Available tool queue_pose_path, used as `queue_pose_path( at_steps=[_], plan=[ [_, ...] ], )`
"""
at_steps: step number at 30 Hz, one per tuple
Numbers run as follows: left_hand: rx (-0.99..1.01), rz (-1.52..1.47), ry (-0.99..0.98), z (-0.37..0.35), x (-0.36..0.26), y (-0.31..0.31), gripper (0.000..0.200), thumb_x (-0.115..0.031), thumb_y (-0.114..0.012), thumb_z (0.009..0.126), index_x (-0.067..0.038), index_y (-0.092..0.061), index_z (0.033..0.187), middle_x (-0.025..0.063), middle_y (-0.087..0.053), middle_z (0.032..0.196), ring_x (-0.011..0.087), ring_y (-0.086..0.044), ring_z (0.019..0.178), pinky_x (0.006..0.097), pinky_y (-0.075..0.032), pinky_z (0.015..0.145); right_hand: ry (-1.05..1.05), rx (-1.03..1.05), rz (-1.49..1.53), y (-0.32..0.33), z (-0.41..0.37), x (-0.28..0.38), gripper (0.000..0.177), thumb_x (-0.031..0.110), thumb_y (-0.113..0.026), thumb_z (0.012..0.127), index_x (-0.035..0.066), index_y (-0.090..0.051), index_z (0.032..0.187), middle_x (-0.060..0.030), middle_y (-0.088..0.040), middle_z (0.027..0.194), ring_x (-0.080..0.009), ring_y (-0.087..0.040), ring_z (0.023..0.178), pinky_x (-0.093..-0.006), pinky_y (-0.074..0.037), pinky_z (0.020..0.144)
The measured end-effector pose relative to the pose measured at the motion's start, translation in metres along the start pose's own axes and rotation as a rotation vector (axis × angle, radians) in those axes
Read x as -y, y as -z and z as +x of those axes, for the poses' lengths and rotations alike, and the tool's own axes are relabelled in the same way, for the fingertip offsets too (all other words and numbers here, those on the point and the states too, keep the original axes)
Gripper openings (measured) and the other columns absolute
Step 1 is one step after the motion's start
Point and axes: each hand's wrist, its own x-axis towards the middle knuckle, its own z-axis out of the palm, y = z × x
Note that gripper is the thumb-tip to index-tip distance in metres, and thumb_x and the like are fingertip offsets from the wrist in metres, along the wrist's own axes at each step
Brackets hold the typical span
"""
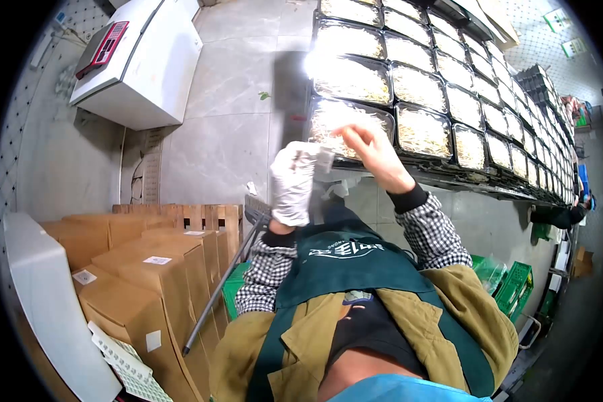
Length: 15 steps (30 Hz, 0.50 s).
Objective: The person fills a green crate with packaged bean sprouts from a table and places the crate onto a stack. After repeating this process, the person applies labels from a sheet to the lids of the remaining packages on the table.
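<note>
My left hand (293, 181) wears a white glove, its fingers closed near a small pale, translucent item (325, 159) that is too blurred to name. Bare and bent at the fingers, my right hand (370, 149) is just to the right, over the front edge of the nearest tray. What its fingertips hold, if anything, cannot be made out. Below and behind both hands, black trays of pale sprout-like strands (422, 130) stand in long rows under shiny clear covering.
Brown cardboard boxes (134, 288) are stacked on a wooden pallet at the left, beside a long-handled tool (224, 288). A white cabinet (151, 74) bears a red device (102, 48). Green crates (514, 289) stand at the right. A person (561, 216) is at the far right.
</note>
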Motion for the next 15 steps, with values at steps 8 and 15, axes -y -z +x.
queue_pose_path(
  at_steps=[8,15],
  plan=[
    [0.226,-0.426,0.409,0.025,-0.009,-0.019,0.018,-0.009,-0.061,0.086,0.002,-0.060,0.100,0.0035,-0.062,0.086,0.0080,-0.057,0.077,0.0199,-0.048,0.067,-0.003,-0.250,-0.072,0.047,0.064,-0.006,0.022,0.024,-0.062,0.085,0.002,-0.067,0.084,-0.0019,-0.064,0.070,-0.0050,-0.054,0.064,-0.0230,-0.042,0.057],
    [0.093,-0.381,0.354,0.038,-0.015,-0.014,0.022,-0.011,-0.057,0.089,0.003,-0.060,0.105,0.0055,-0.064,0.094,0.0073,-0.058,0.080,0.0189,-0.047,0.072,0.306,-0.515,-0.975,0.053,0.154,-0.085,0.029,0.030,-0.064,0.080,0.004,-0.053,0.090,-0.0142,-0.056,0.088,-0.0279,-0.057,0.075,-0.0371,-0.046,0.067]
  ],
)
